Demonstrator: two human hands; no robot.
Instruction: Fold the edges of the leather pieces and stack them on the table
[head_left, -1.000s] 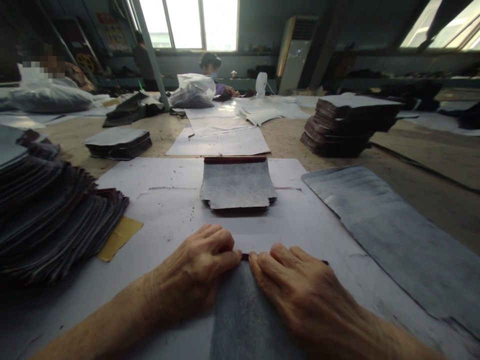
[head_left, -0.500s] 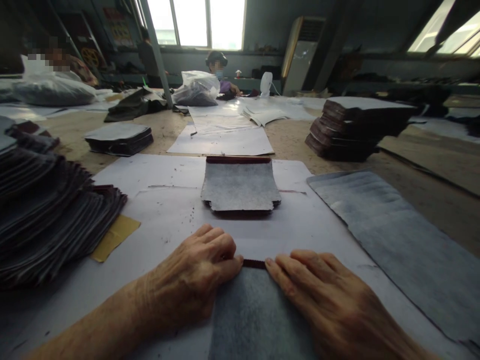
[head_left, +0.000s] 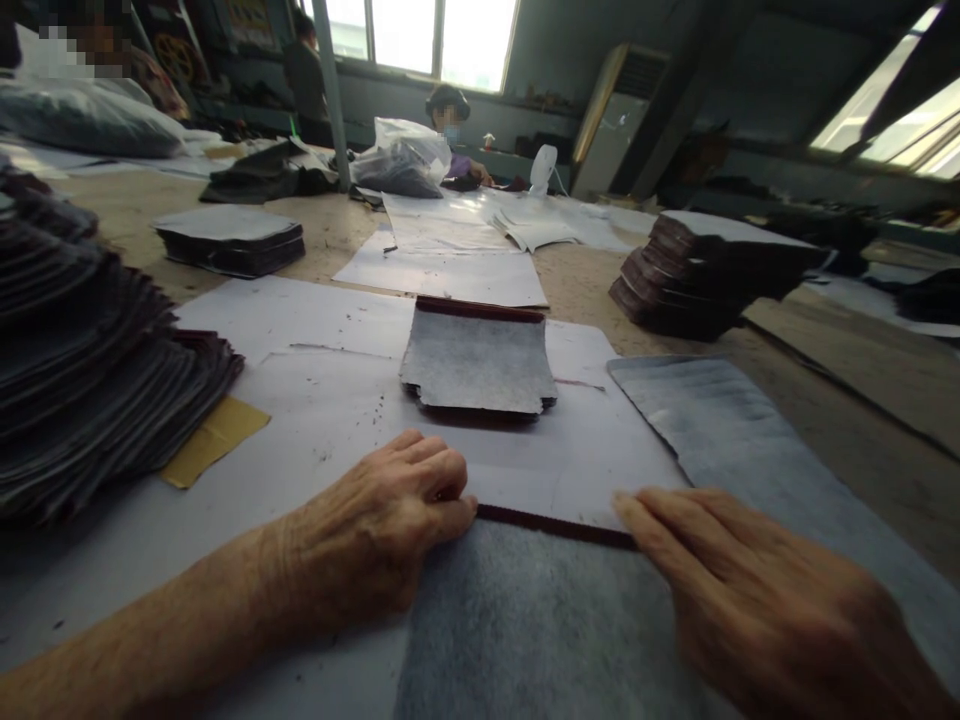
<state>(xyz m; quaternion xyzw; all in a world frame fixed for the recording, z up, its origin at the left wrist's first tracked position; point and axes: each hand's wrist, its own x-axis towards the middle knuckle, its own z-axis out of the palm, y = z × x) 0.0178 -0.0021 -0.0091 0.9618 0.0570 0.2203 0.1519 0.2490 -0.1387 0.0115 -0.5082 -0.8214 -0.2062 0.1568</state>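
A grey piece of material (head_left: 525, 620) with a dark red folded top edge (head_left: 555, 525) lies flat on white paper in front of me. My left hand (head_left: 382, 530) rests on its left top corner, fingers curled and pressing the fold. My right hand (head_left: 757, 600) lies flat on the right part, fingers stretched out with the tips at the fold's right end. A small stack of similar grey pieces (head_left: 476, 365) sits just beyond, its red folded edge on the far side.
A tall fanned pile of dark pieces (head_left: 90, 360) stands at the left, over a yellow sheet (head_left: 214, 440). A long grey sheet (head_left: 750, 450) lies at the right. More stacks (head_left: 705, 275) (head_left: 229, 240) sit farther back. People work at the far end.
My right hand has slid to the right along the folded edge, away from my left hand, which stayed put. The view has turned slightly.
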